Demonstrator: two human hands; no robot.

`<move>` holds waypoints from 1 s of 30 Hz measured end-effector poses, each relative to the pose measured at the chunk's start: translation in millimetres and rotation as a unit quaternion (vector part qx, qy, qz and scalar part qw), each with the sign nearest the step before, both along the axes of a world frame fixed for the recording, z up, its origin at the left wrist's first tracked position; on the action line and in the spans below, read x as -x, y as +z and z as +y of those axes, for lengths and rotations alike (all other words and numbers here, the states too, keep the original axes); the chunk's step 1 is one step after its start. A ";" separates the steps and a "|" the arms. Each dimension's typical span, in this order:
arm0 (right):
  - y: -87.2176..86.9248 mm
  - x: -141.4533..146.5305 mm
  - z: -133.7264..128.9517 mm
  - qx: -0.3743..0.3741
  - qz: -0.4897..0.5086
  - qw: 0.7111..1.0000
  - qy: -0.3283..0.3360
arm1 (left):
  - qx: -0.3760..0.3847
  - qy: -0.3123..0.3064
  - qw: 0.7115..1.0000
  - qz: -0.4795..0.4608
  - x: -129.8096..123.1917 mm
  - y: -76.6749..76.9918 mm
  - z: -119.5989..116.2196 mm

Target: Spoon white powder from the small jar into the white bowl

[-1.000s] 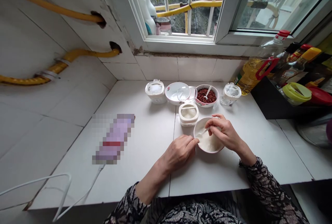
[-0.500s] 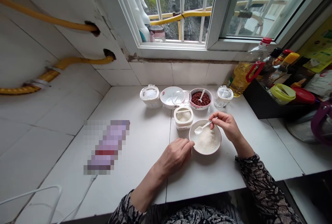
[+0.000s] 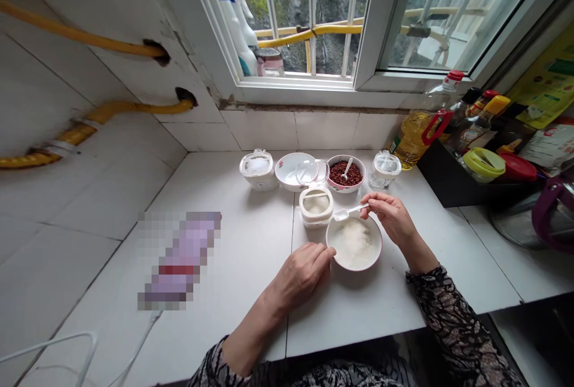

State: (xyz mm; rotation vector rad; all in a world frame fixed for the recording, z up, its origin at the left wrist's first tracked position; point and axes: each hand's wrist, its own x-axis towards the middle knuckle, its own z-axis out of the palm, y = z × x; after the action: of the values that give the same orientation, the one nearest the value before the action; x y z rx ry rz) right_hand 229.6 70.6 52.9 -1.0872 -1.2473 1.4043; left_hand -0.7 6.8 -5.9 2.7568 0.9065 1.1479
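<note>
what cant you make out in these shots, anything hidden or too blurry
All from the head view:

The long purple object on the white tiled counter: pixelation hides what it is.
The white granules in the round white ceramic bowl: too small to tell what they are.
The handle end of the small white plastic spoon: hidden by the right hand.
The labels on the dark glass bottles: too small to read.
The tops of the white spray bottles behind the window: cut off by the top edge.

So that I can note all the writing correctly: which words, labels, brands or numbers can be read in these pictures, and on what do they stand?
No text is clear enough to quote.
Cooking oil bottle: label too small to read.
Sauce bottle: label too small to read.
Yellow printed sheet: print too small and blurred to read.
White printed paper: print too small to read.
Purple pixelated object: blurred out, unreadable.
</note>
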 end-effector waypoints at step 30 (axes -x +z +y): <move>8.9 -6.6 -13.4 -0.208 -0.253 0.944 0.028 | -0.001 0.003 1.000 0.016 2.0 0.1 0.1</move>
State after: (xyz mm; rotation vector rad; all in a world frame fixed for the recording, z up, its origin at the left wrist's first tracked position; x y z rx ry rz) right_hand 236.2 57.1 61.8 -1.1494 -1.8556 0.8534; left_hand -2.7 6.9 -5.7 2.7835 0.9171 1.1108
